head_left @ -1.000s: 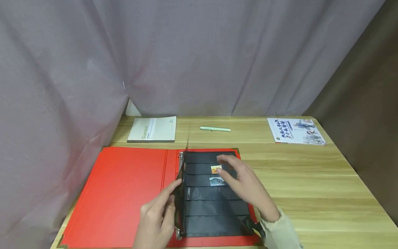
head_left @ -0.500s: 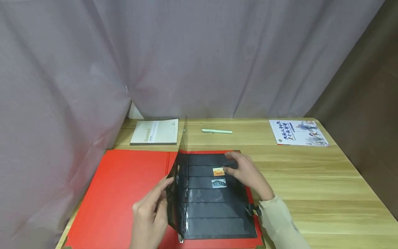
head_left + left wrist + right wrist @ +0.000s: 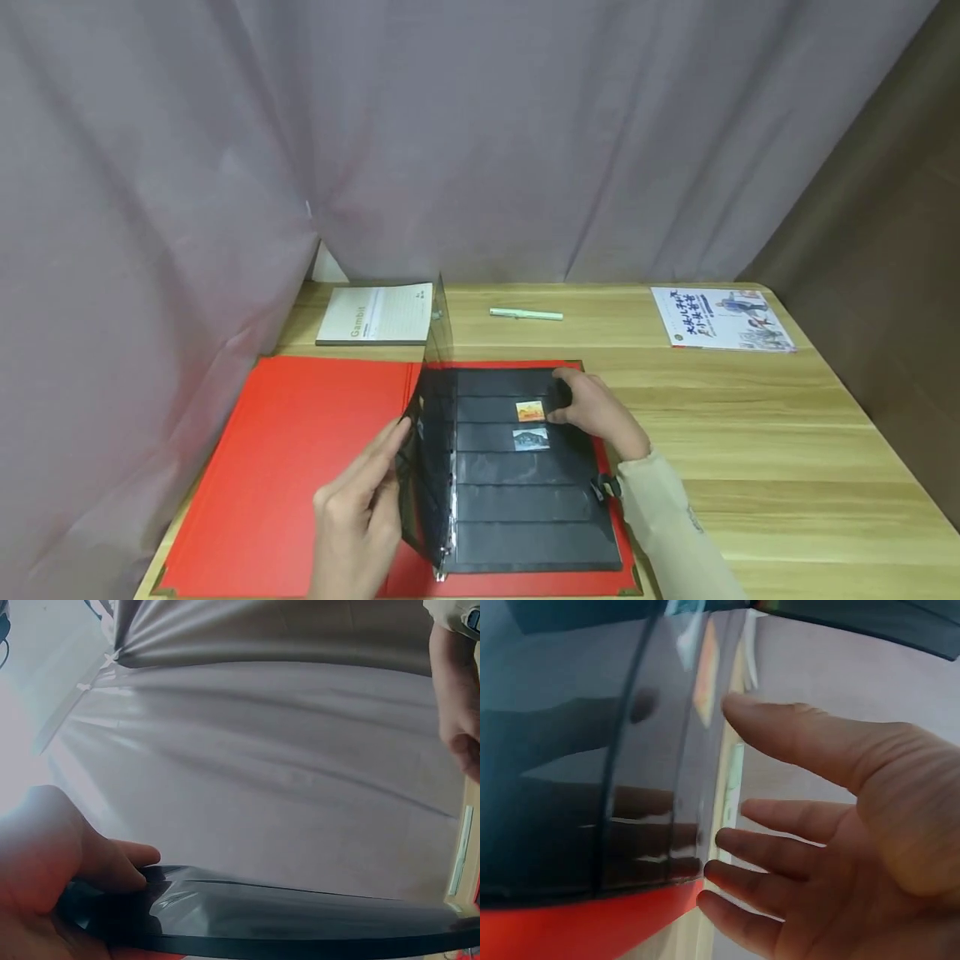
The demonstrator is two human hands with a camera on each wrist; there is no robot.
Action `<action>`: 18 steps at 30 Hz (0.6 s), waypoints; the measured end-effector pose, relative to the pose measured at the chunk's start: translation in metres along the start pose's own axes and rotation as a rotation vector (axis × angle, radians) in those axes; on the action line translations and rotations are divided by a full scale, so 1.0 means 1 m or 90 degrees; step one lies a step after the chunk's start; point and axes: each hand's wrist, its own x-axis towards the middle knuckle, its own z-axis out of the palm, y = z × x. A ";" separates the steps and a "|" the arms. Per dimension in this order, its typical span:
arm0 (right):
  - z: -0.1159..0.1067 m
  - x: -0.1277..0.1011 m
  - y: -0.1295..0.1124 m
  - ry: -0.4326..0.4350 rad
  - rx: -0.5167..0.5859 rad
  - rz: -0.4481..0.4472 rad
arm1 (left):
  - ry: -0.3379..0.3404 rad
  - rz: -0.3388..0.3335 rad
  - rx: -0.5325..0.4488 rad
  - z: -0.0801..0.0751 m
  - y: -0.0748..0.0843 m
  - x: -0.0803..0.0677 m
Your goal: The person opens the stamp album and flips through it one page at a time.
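A red ring-bound stamp album [image 3: 307, 442] lies spread on the table. My left hand [image 3: 356, 508] pinches the outer edge of a black stock page [image 3: 426, 467], which stands nearly upright over the rings. To its right a second black page [image 3: 536, 546] lies flat, with an orange stamp [image 3: 529, 411] above a grey-blue stamp [image 3: 531, 439] in its strips. My right hand [image 3: 598, 414] is over that page's far right part, thumb beside the orange stamp. In the right wrist view the right hand [image 3: 817, 832] has its fingers spread apart and holds nothing.
Behind the album lie a Gambit notebook [image 3: 375, 315] and a pale green pen [image 3: 526, 314]. A picture booklet [image 3: 722, 319] with Chinese lettering is at the back right of the wooden table [image 3: 757, 417]. Grey curtain [image 3: 480, 150] hangs behind.
My left hand has drawn the raised page leftward, opening it wider from the flat page. The right hand has shifted slightly right, off the orange stamp.
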 end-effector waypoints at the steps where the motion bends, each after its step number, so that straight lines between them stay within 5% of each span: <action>1: 0.001 0.001 0.002 -0.008 -0.003 0.005 | 0.001 0.002 0.003 -0.001 0.000 0.000; 18: 0.006 0.009 0.011 -0.045 -0.019 0.045 | -0.005 0.017 0.023 -0.013 -0.001 -0.006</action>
